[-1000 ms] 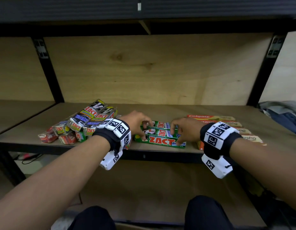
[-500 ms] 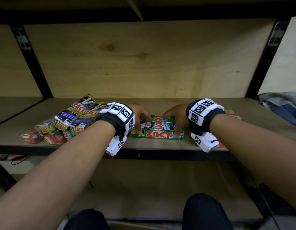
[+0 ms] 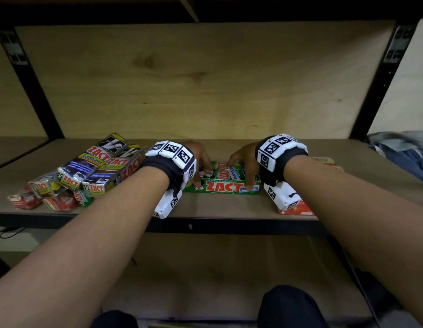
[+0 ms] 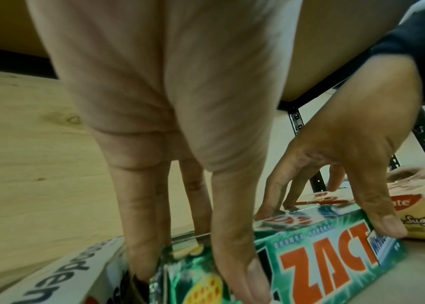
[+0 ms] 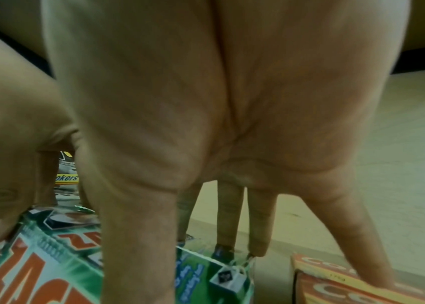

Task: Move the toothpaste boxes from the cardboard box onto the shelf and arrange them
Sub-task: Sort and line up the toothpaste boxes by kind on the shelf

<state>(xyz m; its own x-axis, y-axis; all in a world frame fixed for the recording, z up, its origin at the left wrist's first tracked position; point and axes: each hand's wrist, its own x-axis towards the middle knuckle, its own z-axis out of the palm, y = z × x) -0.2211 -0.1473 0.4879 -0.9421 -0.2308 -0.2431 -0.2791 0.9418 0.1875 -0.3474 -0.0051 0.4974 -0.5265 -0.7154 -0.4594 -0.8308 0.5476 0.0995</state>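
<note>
Green ZACT toothpaste boxes point(image 3: 223, 185) lie side by side in the middle of the wooden shelf point(image 3: 217, 207). My left hand point(image 3: 202, 172) holds their left end, thumb on the front face point(image 4: 247, 281) and fingers behind. My right hand point(image 3: 241, 172) holds the right end the same way, its thumb point(image 5: 138, 277) in front and its fingers at the back. The little finger of my right hand rests on a red Colgate box point(image 5: 349, 288). The green boxes point(image 4: 323, 253) sit flat on the shelf. The cardboard box is out of view.
A loose pile of black ZACT Smokers boxes point(image 3: 94, 166) and small red boxes point(image 3: 25, 200) lies at the left. Colgate boxes point(image 3: 298, 210) lie under my right wrist. Grey-blue cloth point(image 3: 404, 150) sits at the far right. Black uprights point(image 3: 28, 79) frame the plywood back.
Both hands have stayed on the green boxes and drawn closer together at their ends. My right wrist has moved left over the Colgate boxes, and the view has dropped closer to the shelf.
</note>
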